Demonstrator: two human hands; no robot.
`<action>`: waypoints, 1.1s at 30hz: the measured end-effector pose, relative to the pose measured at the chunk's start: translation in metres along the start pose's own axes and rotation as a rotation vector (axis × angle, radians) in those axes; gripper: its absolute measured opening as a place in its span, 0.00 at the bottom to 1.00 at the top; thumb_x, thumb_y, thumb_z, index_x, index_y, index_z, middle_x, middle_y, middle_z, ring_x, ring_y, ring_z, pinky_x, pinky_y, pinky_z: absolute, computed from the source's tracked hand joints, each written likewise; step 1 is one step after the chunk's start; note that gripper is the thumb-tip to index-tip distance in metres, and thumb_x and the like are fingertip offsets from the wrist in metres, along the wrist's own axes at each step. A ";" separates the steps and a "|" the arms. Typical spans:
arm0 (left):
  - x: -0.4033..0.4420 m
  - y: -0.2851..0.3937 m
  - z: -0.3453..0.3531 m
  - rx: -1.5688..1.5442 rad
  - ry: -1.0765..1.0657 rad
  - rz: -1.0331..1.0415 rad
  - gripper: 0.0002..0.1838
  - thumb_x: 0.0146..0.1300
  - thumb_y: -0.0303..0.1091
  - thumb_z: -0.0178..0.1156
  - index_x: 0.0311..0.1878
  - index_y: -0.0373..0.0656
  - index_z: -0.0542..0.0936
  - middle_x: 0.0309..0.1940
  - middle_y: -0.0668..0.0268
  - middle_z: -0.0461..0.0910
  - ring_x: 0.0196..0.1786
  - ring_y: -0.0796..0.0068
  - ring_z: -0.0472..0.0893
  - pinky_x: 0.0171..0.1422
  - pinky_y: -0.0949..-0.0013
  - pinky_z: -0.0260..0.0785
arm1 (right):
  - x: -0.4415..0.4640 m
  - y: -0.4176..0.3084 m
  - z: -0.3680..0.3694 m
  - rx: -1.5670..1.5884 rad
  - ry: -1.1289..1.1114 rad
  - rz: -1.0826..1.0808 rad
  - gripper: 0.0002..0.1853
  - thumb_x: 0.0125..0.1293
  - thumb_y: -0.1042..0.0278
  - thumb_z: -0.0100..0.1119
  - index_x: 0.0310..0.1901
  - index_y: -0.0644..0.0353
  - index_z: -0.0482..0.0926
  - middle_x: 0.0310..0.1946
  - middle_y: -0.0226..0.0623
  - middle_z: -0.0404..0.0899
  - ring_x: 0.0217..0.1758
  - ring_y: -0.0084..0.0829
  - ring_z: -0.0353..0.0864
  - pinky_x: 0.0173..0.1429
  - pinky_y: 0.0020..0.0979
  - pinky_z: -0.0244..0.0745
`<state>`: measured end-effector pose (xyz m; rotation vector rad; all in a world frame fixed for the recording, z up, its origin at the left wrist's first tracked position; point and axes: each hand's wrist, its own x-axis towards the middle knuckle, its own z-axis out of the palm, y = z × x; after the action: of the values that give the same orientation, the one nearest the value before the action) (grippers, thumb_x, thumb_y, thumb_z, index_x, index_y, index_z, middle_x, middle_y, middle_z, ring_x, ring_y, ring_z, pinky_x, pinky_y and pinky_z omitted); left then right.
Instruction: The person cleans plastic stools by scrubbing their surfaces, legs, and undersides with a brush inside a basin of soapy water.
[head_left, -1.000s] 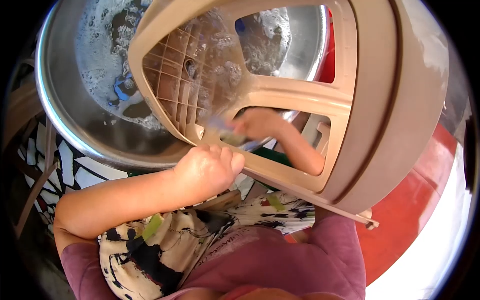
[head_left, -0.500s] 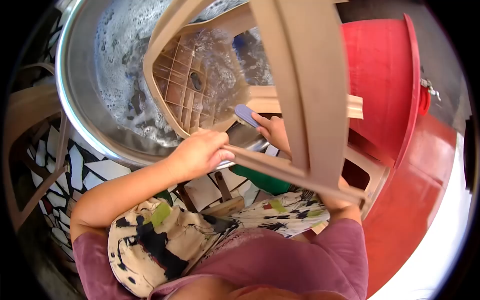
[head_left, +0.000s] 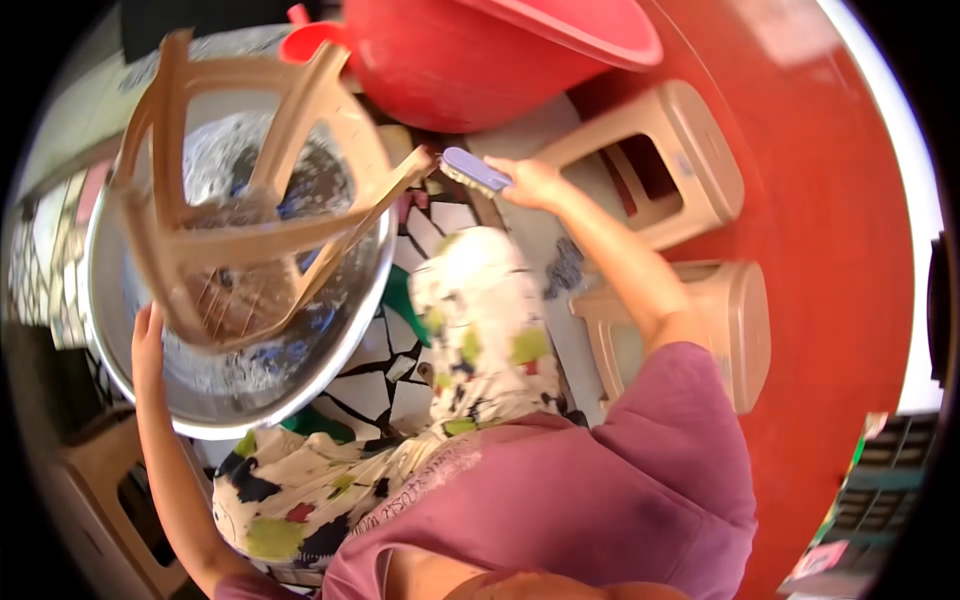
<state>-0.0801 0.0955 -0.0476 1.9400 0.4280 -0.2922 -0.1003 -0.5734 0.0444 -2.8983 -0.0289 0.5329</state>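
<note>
A brown plastic stool [head_left: 270,236] is upside down and tilted in a large metal basin [head_left: 372,335] of soapy water, its legs pointing up. My left hand [head_left: 148,345] is at the left edge of the stool's seat, fingers closed against it; the grip is partly hidden. My right hand [head_left: 530,184] grips a purple scrubbing brush [head_left: 473,168], bristles facing down, beside the end of one stool leg. Blue pieces show in the foamy water, too unclear to name.
A big red tub [head_left: 430,60] stands beyond the basin, with a red dipper [head_left: 312,42] at its side. Two more brown stools [head_left: 690,160] rest on the right, by the red floor [head_left: 800,300]. Another brown stool [head_left: 110,470] is at lower left. Broken-tile paving [head_left: 365,385] lies underfoot.
The stool has turned over, its legs now pointing up, and sits further left in the basin. My left hand has moved to its left side. My right hand with the brush is now outside the stool.
</note>
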 end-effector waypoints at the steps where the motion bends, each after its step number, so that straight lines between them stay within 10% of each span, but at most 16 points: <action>1: -0.020 0.026 0.004 0.059 0.017 -0.081 0.24 0.67 0.44 0.56 0.62 0.44 0.71 0.53 0.66 0.76 0.51 0.77 0.73 0.56 0.71 0.63 | -0.014 0.034 0.042 0.204 0.103 0.021 0.31 0.56 0.66 0.57 0.66 0.48 0.68 0.44 0.47 0.82 0.44 0.41 0.82 0.50 0.37 0.75; 6: -0.041 0.052 0.018 0.083 -0.063 -0.187 0.35 0.62 0.36 0.51 0.74 0.57 0.55 0.61 0.59 0.70 0.46 0.76 0.75 0.45 0.69 0.69 | -0.080 0.111 0.165 0.724 -0.086 0.645 0.30 0.53 0.67 0.58 0.62 0.56 0.71 0.45 0.46 0.82 0.44 0.36 0.82 0.49 0.33 0.75; 7: -0.050 0.068 0.033 0.137 -0.078 -0.136 0.37 0.61 0.37 0.53 0.74 0.60 0.54 0.61 0.57 0.70 0.46 0.76 0.75 0.44 0.71 0.69 | -0.093 0.139 0.215 0.799 0.072 0.651 0.32 0.51 0.70 0.59 0.62 0.56 0.72 0.28 0.36 0.80 0.25 0.25 0.77 0.31 0.28 0.71; 16: -0.121 0.096 0.165 0.428 -0.270 -0.166 0.46 0.55 0.55 0.64 0.70 0.34 0.60 0.65 0.45 0.65 0.67 0.53 0.68 0.69 0.60 0.60 | -0.109 0.232 0.340 0.963 0.384 0.948 0.33 0.52 0.72 0.59 0.64 0.63 0.68 0.53 0.45 0.76 0.52 0.37 0.77 0.57 0.34 0.71; 23: -0.116 0.014 0.272 0.515 -0.138 0.000 0.72 0.41 0.65 0.70 0.71 0.25 0.37 0.72 0.37 0.44 0.75 0.42 0.46 0.77 0.58 0.43 | -0.116 0.270 0.340 0.503 0.113 0.811 0.34 0.49 0.69 0.60 0.62 0.67 0.69 0.57 0.54 0.74 0.61 0.45 0.73 0.67 0.35 0.65; 28: -0.098 -0.005 0.302 0.288 0.506 0.108 0.64 0.36 0.48 0.78 0.72 0.35 0.48 0.69 0.37 0.51 0.73 0.40 0.51 0.76 0.55 0.48 | -0.120 0.235 0.299 0.263 -0.140 0.928 0.39 0.51 0.65 0.60 0.68 0.60 0.61 0.60 0.56 0.70 0.63 0.50 0.71 0.67 0.37 0.65; 33: -0.082 0.019 0.263 0.064 0.373 0.398 0.45 0.36 0.39 0.77 0.59 0.37 0.65 0.58 0.46 0.67 0.62 0.49 0.69 0.67 0.58 0.62 | -0.111 0.188 0.245 0.191 0.057 0.868 0.42 0.54 0.62 0.63 0.71 0.55 0.57 0.62 0.57 0.67 0.61 0.54 0.71 0.67 0.40 0.65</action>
<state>-0.1476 -0.1666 -0.1030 2.0951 0.2623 0.3210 -0.2936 -0.7178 -0.1774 -2.6074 1.2440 0.5227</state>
